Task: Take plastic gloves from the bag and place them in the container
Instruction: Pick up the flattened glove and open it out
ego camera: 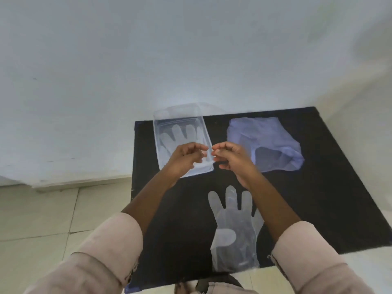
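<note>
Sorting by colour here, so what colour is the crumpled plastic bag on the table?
Pale bluish-purple, translucent plastic bag, clearest in the head view.

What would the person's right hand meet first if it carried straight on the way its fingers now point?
The right hand has its fingers pointing left, so it would probably meet the fingertips of the left hand first. These are close by, above the near corner of the clear container. Depth is unclear from one view.

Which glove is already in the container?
The far glove, lying flat inside the clear container left of the bag. The other glove lies on the black mat, nearest the person.
</note>
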Available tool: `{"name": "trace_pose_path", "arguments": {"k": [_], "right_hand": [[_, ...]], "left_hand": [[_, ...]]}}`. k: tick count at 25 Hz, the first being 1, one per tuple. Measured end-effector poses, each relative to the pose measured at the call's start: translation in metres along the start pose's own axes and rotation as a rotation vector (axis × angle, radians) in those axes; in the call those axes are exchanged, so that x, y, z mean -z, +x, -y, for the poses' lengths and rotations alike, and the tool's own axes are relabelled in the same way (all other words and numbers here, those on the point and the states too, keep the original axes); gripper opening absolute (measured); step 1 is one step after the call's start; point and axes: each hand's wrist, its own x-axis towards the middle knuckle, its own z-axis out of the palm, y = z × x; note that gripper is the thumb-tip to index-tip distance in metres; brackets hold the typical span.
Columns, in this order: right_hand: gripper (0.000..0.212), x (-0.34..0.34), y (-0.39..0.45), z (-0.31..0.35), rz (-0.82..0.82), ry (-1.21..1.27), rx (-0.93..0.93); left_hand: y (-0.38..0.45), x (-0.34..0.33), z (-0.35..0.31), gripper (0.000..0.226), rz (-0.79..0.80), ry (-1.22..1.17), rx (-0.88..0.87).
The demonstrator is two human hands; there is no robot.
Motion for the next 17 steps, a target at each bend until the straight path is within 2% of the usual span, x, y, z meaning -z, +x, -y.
{"name": "trace_pose_path", "arguments": {"k": [3, 12, 17], "right_hand": [[0.015, 0.001, -0.052, -0.027, -0.047, -0.004, -0.067], [0.01, 0.025, -0.165, -0.135, -0.265, -0.02, -0.312], [0.009, 0.037, -0.187, -0.204, -0.431, -0.212, -0.548]], "left_hand": [[-0.039, -0.028, 0.018, 0.019, 0.084, -0.016, 0.041], [-0.116, -0.08, 0.101, 0.017, 0.185, 0.029, 0.242], [-0.13, -0.095, 0.138, 0.013, 0.189, 0.053, 0.308]]}}
